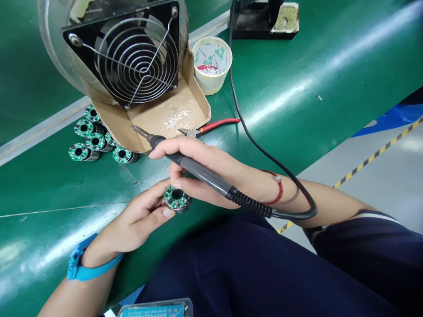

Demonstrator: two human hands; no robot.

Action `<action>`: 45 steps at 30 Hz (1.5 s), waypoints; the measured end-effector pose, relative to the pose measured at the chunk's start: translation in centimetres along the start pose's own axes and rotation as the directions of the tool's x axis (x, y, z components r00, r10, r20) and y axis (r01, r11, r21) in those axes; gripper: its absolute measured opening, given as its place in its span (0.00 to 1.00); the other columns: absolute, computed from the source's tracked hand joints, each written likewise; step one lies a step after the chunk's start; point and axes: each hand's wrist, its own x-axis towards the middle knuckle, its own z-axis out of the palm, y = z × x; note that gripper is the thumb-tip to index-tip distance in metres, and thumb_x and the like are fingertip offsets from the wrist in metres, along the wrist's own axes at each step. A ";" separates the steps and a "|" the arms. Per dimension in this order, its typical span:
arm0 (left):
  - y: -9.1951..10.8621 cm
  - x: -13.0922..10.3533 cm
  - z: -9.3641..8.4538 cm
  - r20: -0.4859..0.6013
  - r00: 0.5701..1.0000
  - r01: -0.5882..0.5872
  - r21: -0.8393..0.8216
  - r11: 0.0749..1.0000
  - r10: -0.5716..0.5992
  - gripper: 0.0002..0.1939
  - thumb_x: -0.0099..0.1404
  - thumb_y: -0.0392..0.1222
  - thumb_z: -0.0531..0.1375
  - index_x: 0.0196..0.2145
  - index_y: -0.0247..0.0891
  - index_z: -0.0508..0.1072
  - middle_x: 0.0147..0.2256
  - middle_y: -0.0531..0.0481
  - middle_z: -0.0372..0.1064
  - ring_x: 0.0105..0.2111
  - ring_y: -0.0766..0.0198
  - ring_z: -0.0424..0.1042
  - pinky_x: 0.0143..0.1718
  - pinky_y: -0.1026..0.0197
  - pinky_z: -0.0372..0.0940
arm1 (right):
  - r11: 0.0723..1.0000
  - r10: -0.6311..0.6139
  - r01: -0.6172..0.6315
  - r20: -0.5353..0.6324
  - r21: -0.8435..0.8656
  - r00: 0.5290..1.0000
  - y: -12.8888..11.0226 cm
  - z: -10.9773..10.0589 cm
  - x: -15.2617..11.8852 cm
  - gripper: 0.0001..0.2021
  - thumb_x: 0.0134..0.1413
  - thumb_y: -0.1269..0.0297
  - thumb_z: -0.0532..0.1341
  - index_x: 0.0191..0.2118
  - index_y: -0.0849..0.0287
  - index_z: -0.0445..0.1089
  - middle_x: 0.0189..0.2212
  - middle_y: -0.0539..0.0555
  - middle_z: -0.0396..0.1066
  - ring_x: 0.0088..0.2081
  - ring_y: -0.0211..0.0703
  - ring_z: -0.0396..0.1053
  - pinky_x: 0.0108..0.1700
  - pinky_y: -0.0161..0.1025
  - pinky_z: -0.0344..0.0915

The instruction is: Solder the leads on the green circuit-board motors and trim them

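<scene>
My left hand (142, 218) is closed around the side of a small round motor (177, 199) with a green ring-shaped circuit board on its top face. In my right hand (201, 167) lies a soldering iron (205, 174), its metal tip pointing to the upper left over the cardboard tray. Thumb and a fingertip of the right hand also touch the motor's upper edge. Red-handled cutters (211, 127) rest on the bench just beyond the right hand. Several similar motors (95, 141) stand at the left beside the tray.
A fan with a wire guard (143, 70) stands over a cardboard tray (158, 127) holding wire clippings. Behind are a white tub (213, 83) and an iron stand with sponge (286, 18). The iron's black cable (246, 127) loops over my right forearm. A plastic box (155, 309) is at the bottom edge.
</scene>
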 end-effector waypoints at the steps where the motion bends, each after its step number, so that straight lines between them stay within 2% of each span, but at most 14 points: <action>1: -0.1 0.0 0.0 0.001 1.000 -0.004 -0.010 1.000 0.004 0.31 0.74 0.39 0.60 0.71 0.55 0.64 0.61 0.48 0.72 0.53 0.65 0.77 0.55 0.70 0.71 | 1.000 0.014 -0.014 0.001 0.004 1.000 0.1 0.1 -0.1 0.17 0.66 0.66 0.58 0.59 0.59 0.61 0.34 0.46 0.71 0.35 0.32 0.70 0.44 0.31 0.69; 6: -0.1 -0.2 -0.1 0.018 1.000 -0.014 -0.017 1.000 0.014 0.31 0.73 0.38 0.60 0.71 0.50 0.64 0.61 0.45 0.72 0.55 0.60 0.77 0.55 0.68 0.72 | 0.999 -0.001 0.003 0.035 -0.034 0.999 -0.1 0.1 -0.2 0.16 0.66 0.68 0.56 0.58 0.59 0.61 0.35 0.47 0.71 0.34 0.32 0.69 0.44 0.32 0.69; 11: 0.2 0.1 -0.4 0.047 0.998 -0.031 0.036 0.999 0.029 0.31 0.74 0.37 0.59 0.70 0.57 0.64 0.58 0.51 0.75 0.45 0.70 0.79 0.48 0.76 0.71 | 0.986 0.094 -0.080 0.090 -0.145 0.992 -0.8 0.1 0.0 0.19 0.63 0.72 0.55 0.59 0.56 0.61 0.35 0.46 0.71 0.33 0.33 0.68 0.41 0.33 0.68; 15: 0.3 0.3 -0.2 0.046 0.999 -0.022 -0.029 0.999 0.024 0.30 0.74 0.38 0.59 0.69 0.59 0.65 0.60 0.52 0.74 0.51 0.70 0.78 0.53 0.77 0.69 | 0.985 0.121 -0.111 0.069 -0.133 0.990 -1.1 0.3 -0.1 0.18 0.65 0.71 0.54 0.59 0.55 0.60 0.36 0.47 0.72 0.35 0.34 0.70 0.41 0.32 0.68; 20: 0.3 0.3 0.1 0.070 0.997 -0.012 -0.100 0.995 0.019 0.28 0.74 0.39 0.60 0.68 0.61 0.67 0.59 0.54 0.74 0.50 0.72 0.78 0.53 0.78 0.69 | 0.976 0.013 0.010 0.104 -0.220 0.995 -1.1 0.1 -0.3 0.16 0.67 0.70 0.55 0.58 0.58 0.62 0.36 0.49 0.71 0.39 0.37 0.69 0.51 0.37 0.67; 23: 0.2 0.3 0.0 0.059 0.998 -0.025 -0.065 0.998 0.028 0.28 0.73 0.38 0.60 0.66 0.61 0.69 0.57 0.53 0.75 0.48 0.72 0.78 0.51 0.77 0.70 | 0.971 0.011 0.023 0.138 -0.237 0.990 -1.1 -0.1 -0.2 0.17 0.66 0.71 0.55 0.59 0.60 0.62 0.36 0.49 0.71 0.38 0.37 0.69 0.53 0.38 0.67; 25: 0.2 0.4 0.0 0.024 0.998 -0.048 -0.035 0.998 0.049 0.27 0.73 0.37 0.61 0.65 0.60 0.71 0.52 0.53 0.77 0.42 0.74 0.78 0.45 0.78 0.71 | 0.984 0.044 -0.027 0.093 -0.175 0.995 -1.2 -0.1 -0.2 0.18 0.67 0.70 0.55 0.61 0.59 0.62 0.37 0.49 0.72 0.40 0.36 0.71 0.53 0.36 0.68; 28: 0.2 0.6 0.3 -0.074 0.994 -0.082 0.025 0.996 0.083 0.22 0.71 0.38 0.63 0.60 0.55 0.73 0.42 0.54 0.77 0.33 0.76 0.73 0.37 0.78 0.69 | 0.995 0.071 -0.076 -0.074 -0.066 0.995 -1.4 0.3 -0.5 0.19 0.67 0.67 0.57 0.61 0.58 0.61 0.40 0.50 0.74 0.43 0.36 0.73 0.52 0.35 0.70; 31: 0.0 0.9 0.7 -0.227 0.960 -0.129 0.166 0.978 0.165 0.18 0.69 0.38 0.66 0.55 0.48 0.71 0.40 0.54 0.73 0.32 0.76 0.70 0.35 0.77 0.68 | 0.986 -0.006 -0.030 -0.217 -0.163 0.976 -1.3 0.9 -0.9 0.17 0.66 0.70 0.58 0.59 0.61 0.63 0.37 0.49 0.74 0.39 0.34 0.74 0.48 0.33 0.71; 34: -0.4 0.9 1.0 -0.325 0.894 -0.147 0.435 0.888 0.307 0.19 0.67 0.39 0.67 0.54 0.43 0.69 0.43 0.51 0.69 0.35 0.73 0.69 0.34 0.74 0.66 | 0.931 -0.114 0.026 -0.221 -0.364 0.969 -0.9 1.6 -1.2 0.15 0.65 0.73 0.58 0.56 0.63 0.66 0.37 0.50 0.77 0.40 0.37 0.75 0.49 0.36 0.71; 38: -0.6 1.0 1.2 -0.326 0.820 -0.047 0.782 0.622 0.471 0.20 0.67 0.39 0.66 0.54 0.38 0.69 0.45 0.47 0.69 0.44 0.65 0.70 0.42 0.65 0.68 | 0.866 -0.113 -0.008 -0.212 -0.499 0.971 -0.3 2.7 -1.7 0.17 0.66 0.70 0.58 0.58 0.65 0.67 0.42 0.54 0.80 0.43 0.44 0.76 0.50 0.44 0.72; 41: -0.4 1.2 1.6 -0.296 0.795 0.016 0.883 0.470 0.529 0.17 0.68 0.37 0.65 0.53 0.34 0.69 0.44 0.46 0.69 0.46 0.63 0.70 0.44 0.64 0.67 | 0.854 -0.082 -0.063 -0.253 -0.516 0.964 -0.1 3.5 -2.0 0.19 0.66 0.69 0.59 0.60 0.64 0.67 0.46 0.55 0.79 0.46 0.44 0.76 0.52 0.43 0.72; 43: -0.4 1.3 1.8 -0.287 0.788 0.023 0.897 0.441 0.544 0.16 0.69 0.37 0.64 0.52 0.34 0.69 0.45 0.45 0.69 0.46 0.63 0.70 0.44 0.64 0.67 | 0.859 -0.067 -0.084 -0.274 -0.505 0.959 0.2 3.9 -2.0 0.19 0.65 0.69 0.58 0.60 0.62 0.66 0.47 0.54 0.78 0.45 0.43 0.75 0.52 0.42 0.72; 45: -0.5 1.4 1.9 -0.292 0.782 0.014 0.891 0.454 0.550 0.14 0.69 0.37 0.63 0.51 0.34 0.69 0.45 0.46 0.69 0.46 0.63 0.70 0.44 0.64 0.67 | 0.867 -0.068 -0.076 -0.268 -0.492 0.961 0.5 4.0 -1.9 0.19 0.64 0.70 0.58 0.59 0.60 0.67 0.46 0.53 0.78 0.45 0.42 0.75 0.52 0.41 0.72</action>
